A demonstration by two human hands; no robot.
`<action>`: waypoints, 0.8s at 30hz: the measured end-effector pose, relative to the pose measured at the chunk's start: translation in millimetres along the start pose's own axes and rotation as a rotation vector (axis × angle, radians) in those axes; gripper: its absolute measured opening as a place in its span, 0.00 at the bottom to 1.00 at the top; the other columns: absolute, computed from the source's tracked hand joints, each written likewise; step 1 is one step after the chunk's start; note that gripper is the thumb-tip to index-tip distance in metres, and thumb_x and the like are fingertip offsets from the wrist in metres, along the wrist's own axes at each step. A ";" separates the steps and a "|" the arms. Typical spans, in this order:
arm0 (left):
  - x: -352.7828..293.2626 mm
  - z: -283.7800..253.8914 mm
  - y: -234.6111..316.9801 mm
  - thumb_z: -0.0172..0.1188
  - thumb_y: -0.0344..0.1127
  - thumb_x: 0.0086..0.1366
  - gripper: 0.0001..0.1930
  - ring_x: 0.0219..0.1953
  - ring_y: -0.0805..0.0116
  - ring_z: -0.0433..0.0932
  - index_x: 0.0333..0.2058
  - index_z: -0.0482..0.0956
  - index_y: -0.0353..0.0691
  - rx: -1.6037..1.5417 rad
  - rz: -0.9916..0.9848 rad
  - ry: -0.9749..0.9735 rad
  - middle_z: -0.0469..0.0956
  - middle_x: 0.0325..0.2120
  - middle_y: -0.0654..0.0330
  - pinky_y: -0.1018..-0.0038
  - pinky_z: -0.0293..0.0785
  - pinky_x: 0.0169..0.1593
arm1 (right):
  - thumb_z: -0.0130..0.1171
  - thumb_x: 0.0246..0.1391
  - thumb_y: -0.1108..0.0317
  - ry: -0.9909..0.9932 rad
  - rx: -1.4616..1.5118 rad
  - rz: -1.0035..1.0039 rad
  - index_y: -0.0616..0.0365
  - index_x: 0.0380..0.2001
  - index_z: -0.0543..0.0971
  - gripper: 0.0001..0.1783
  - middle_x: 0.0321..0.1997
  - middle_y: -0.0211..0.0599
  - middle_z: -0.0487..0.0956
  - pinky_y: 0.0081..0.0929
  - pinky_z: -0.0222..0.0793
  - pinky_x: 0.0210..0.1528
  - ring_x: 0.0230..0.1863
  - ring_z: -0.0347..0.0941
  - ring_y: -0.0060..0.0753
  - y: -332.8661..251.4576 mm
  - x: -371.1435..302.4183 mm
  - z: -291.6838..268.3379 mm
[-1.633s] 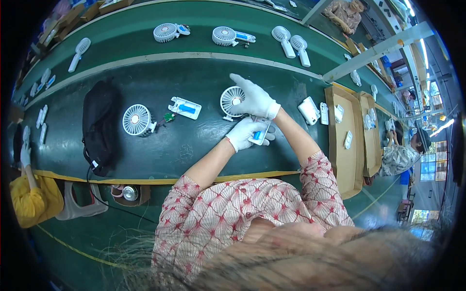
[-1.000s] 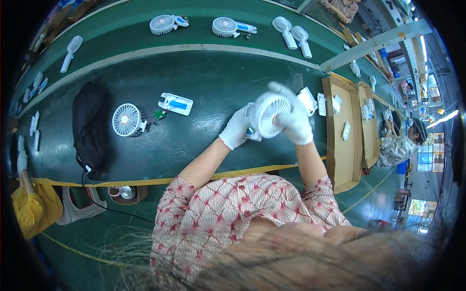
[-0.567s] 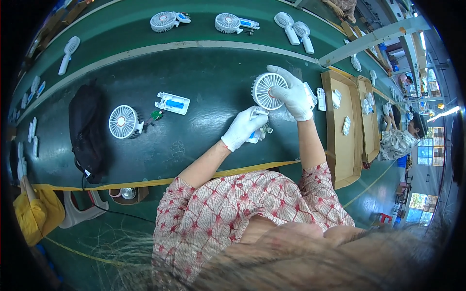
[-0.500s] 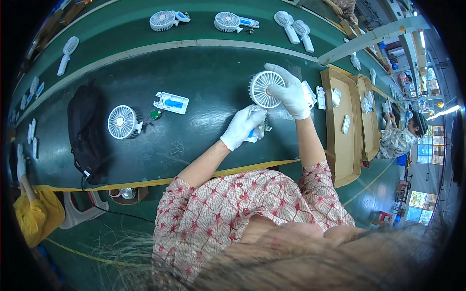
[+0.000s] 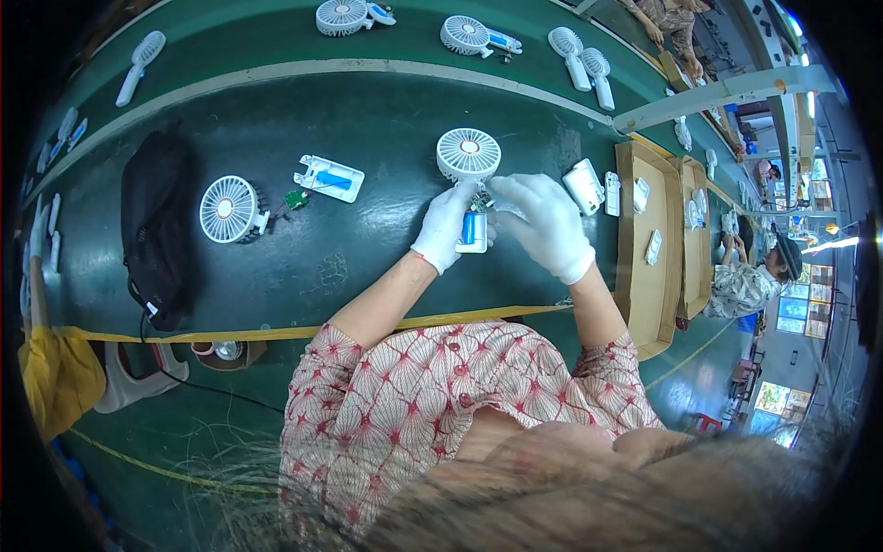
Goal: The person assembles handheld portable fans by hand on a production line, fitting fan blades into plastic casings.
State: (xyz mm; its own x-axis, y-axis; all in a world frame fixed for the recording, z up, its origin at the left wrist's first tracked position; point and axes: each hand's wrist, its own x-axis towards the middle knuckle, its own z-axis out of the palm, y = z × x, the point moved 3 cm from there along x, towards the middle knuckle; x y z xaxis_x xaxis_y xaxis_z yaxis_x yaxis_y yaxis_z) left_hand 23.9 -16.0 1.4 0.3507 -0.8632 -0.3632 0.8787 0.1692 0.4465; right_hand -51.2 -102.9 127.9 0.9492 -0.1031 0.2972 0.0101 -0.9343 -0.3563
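A white handheld fan's round head (image 5: 468,155) lies face up just beyond my hands. My left hand (image 5: 443,228), in a white glove, is closed on the white handle shell (image 5: 473,247) that carries a blue battery. Between the fan head and this shell a small green circuit board (image 5: 481,201) with wires shows. My right hand (image 5: 548,225), gloved too, is beside the board with its fingers apart, the fingertips close to the fan's neck. Right of it lies a white handle cover (image 5: 583,187), apart from the hand.
To the left are another fan head (image 5: 229,210) with a loose board, a battery shell (image 5: 329,178) and a black bag (image 5: 158,230). Cardboard trays (image 5: 648,317) stand at the right. More fans (image 5: 464,35) lie on the far green strip. A person in yellow (image 5: 60,382) sits at far left.
The fan head has moved left and down onto the table, and my right hand has let go of it and come nearer. My left hand turned the battery shell upright into view.
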 end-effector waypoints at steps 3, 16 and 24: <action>-0.4 2.8 -2.7 0.50 0.49 0.67 0.18 0.19 0.67 0.78 0.41 0.73 0.38 0.025 -0.008 -0.027 0.76 0.26 0.56 0.73 0.78 0.21 | 0.63 0.40 0.75 -0.003 -0.208 -0.190 0.56 0.40 0.78 0.19 0.33 0.36 0.78 0.34 0.70 0.38 0.35 0.74 0.40 -4.1 -4.0 10.2; -1.6 4.4 -4.9 0.43 0.58 0.68 0.27 0.19 0.65 0.78 0.41 0.72 0.35 0.084 -0.035 -0.034 0.76 0.23 0.55 0.71 0.76 0.21 | 0.63 0.41 0.76 0.013 0.030 -0.102 0.54 0.38 0.81 0.16 0.31 0.37 0.79 0.33 0.71 0.35 0.31 0.75 0.41 20.8 -8.1 29.8; 1.1 3.0 -6.2 0.42 0.56 0.69 0.26 0.17 0.65 0.78 0.39 0.72 0.35 0.115 0.007 -0.071 0.76 0.21 0.53 0.73 0.76 0.20 | 0.62 0.41 0.75 0.019 -0.073 -0.068 0.53 0.35 0.81 0.14 0.29 0.35 0.77 0.35 0.70 0.36 0.33 0.73 0.41 29.5 -8.7 32.0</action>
State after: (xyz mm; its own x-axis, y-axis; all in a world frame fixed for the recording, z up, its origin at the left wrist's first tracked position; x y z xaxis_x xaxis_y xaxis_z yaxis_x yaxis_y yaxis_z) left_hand 17.9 -19.4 0.8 0.3296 -0.8942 -0.3031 0.8321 0.1233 0.5408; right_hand -49.1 -118.7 86.4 0.9408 -0.0445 0.3359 0.0509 -0.9616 -0.2698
